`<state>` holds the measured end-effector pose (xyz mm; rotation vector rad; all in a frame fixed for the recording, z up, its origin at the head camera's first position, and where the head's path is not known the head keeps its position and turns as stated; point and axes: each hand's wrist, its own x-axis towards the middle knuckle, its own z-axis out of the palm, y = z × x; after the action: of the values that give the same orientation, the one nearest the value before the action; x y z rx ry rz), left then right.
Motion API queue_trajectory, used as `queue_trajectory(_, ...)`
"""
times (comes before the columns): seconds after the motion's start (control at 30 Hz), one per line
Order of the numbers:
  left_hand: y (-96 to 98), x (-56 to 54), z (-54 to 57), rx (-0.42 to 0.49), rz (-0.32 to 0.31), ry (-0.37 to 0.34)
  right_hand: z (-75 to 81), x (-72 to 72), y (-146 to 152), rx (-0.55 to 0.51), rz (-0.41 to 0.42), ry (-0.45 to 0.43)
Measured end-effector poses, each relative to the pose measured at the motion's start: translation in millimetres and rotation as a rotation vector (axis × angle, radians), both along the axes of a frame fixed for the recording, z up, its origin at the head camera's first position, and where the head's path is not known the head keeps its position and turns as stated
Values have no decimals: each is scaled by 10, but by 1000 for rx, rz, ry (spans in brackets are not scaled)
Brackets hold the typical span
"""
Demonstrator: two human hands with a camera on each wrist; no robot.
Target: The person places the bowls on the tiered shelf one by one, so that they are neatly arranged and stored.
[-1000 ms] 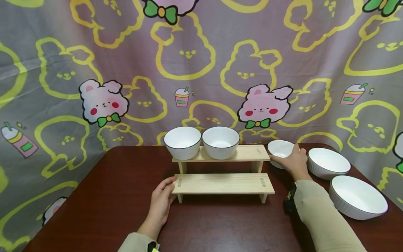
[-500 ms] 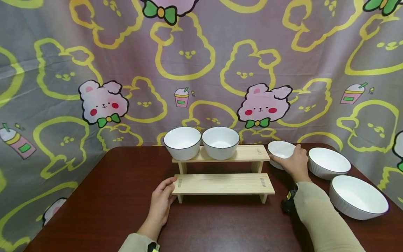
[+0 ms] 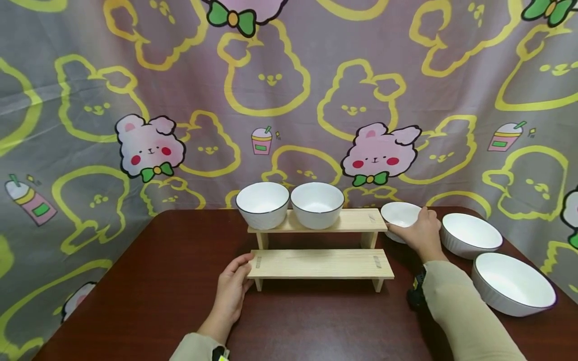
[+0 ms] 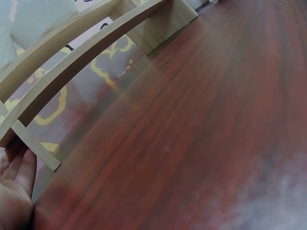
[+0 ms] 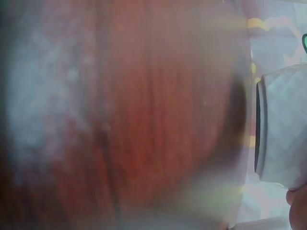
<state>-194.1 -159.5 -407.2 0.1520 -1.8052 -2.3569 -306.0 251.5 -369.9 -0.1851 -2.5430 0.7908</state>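
Note:
A two-tier wooden shelf rack stands on the table. My left hand grips the left end of its lower tier, thumb at the top edge; in the left wrist view, fingers reach beneath that end. Two white bowls with dark rims, the left bowl and the middle bowl, sit side by side on the upper tier. Just right of that tier, my right hand holds a smaller white bowl by its near right side. Its patterned outer wall also shows in the right wrist view.
Right of my right hand stand two larger white bowls, a ribbed bowl behind and an oval-looking bowl nearer the table's right edge. The dark red-brown table runs back to a patterned curtain.
The small bowl in my right hand has shifted very slightly left towards the upper tier. My left hand keeps its place on the rack.

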Motion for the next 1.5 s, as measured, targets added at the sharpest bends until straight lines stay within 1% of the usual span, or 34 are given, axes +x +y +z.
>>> queue_trajectory(0.23,-7,-8,6,-4,7,1,84,5,-17,36,14,31)
queue_trajectory(0.43,-6,-16,14,-18,14,1,217,21,-47,58,31,69)
queue_trajectory(0.63,-3,-23,33,-36,13,1,359,70,-63,88,47,92)
queue_trajectory(0.77,-1,-23,42,-39,14,-1,466,108,-65,85,45,83)
queue_trajectory(0.9,1,-18,38,-31,16,-1,570,158,-58,86,35,32)
queue_trajectory(0.97,1,-13,35,-29,15,0,622,184,-55,81,38,20)
queue_trajectory(1.2,-1,-12,27,-37,12,-6,793,275,-63,69,66,1)
queue_trajectory(1.33,-3,-14,19,-49,11,-13,862,322,-83,66,72,-3)
queue_trajectory(1.5,-2,-8,7,-50,13,-23,930,394,-116,81,99,2)
